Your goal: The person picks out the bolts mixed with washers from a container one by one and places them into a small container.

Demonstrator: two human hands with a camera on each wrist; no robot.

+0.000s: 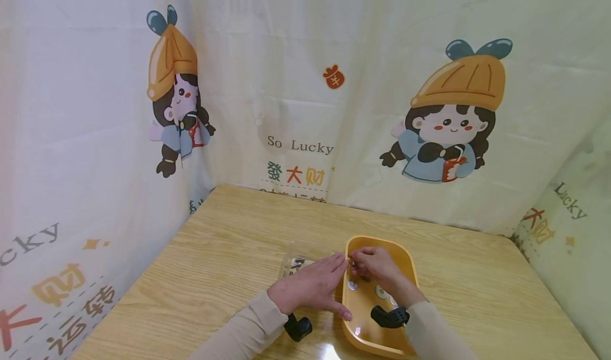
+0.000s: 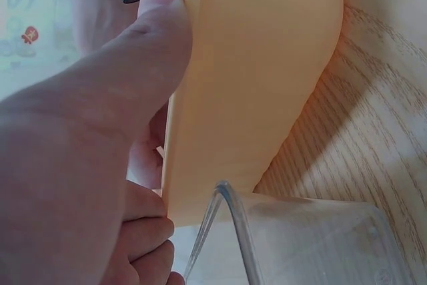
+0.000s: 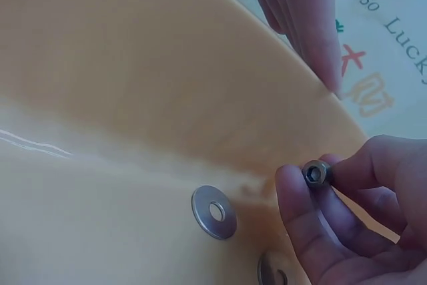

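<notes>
An orange plastic bin (image 1: pixel 403 254) stands on the wooden table. My left hand (image 1: pixel 312 283) rests at its left rim, fingers extended along the edge and thumb tip on the rim nearer to me. Inside the bin, close to the left wall, my right hand (image 1: pixel 379 270) pinches a small metal socket-head screw (image 3: pixel 316 173) between thumb and fingertips. Its head, with the hex recess, faces the right wrist camera; the fingers hide most of the rest. Below that hand, a flat washer (image 3: pixel 215 212) and a partly cut-off second washer (image 3: pixel 270 270) lie on the bin floor.
Left of the bin, partly behind my left hand, is a clear plastic box (image 2: pixel 320 231) with several small metal parts (image 1: pixel 298 263). More washers (image 1: pixel 381 292) lie in the bin. A printed curtain (image 1: pixel 296 84) hangs behind the table (image 1: pixel 229 254).
</notes>
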